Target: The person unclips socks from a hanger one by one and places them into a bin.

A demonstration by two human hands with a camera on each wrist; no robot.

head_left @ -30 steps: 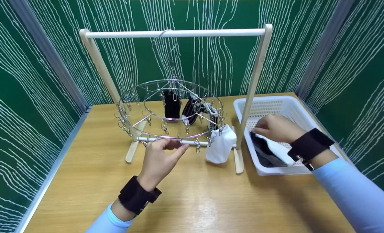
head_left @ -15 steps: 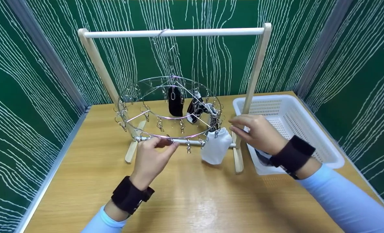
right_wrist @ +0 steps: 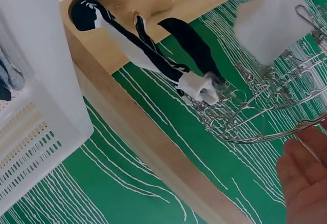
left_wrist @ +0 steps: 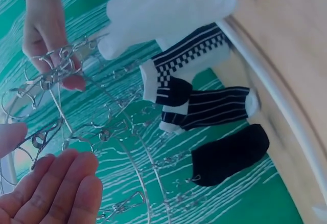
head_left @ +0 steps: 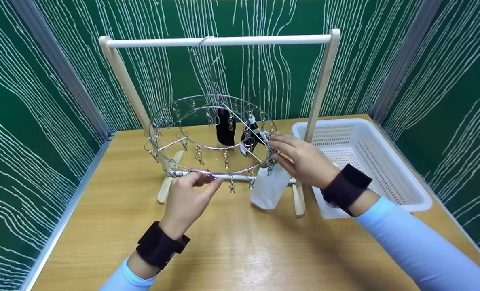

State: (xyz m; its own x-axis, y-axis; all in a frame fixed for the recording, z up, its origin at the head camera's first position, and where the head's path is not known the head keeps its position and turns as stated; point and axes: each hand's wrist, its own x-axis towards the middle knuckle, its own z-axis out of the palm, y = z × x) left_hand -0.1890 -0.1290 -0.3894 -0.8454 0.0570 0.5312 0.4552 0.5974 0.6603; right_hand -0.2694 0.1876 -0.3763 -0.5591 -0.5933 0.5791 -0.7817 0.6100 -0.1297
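A round metal clip hanger (head_left: 172, 144) hangs from the rack, with small clips around its rings. At its front rim my left hand (head_left: 189, 198) pinches the hanger; a clip lies between thumb and fingers in the left wrist view. My right hand (head_left: 306, 161) touches the right rim with fairly straight fingers. Below that hand hangs a white sock (head_left: 269, 192). Further back hang a plain black sock (left_wrist: 232, 155), a black sock with white stripes (left_wrist: 219, 106) and a black-and-white checkered sock (left_wrist: 179, 60).
A wooden rack with a white top bar (head_left: 264, 40) stands on the table (head_left: 231, 250). Behind its right post (head_left: 324, 76) sits a white plastic basket (head_left: 419, 200), with dark and grey fabric (right_wrist: 13, 75) inside. Green walls (head_left: 458, 81) enclose the table.
My right hand has left the basket and moved left to the hanger's right rim. The left hand has shifted slightly left, and the hanger has turned a little with its socks.
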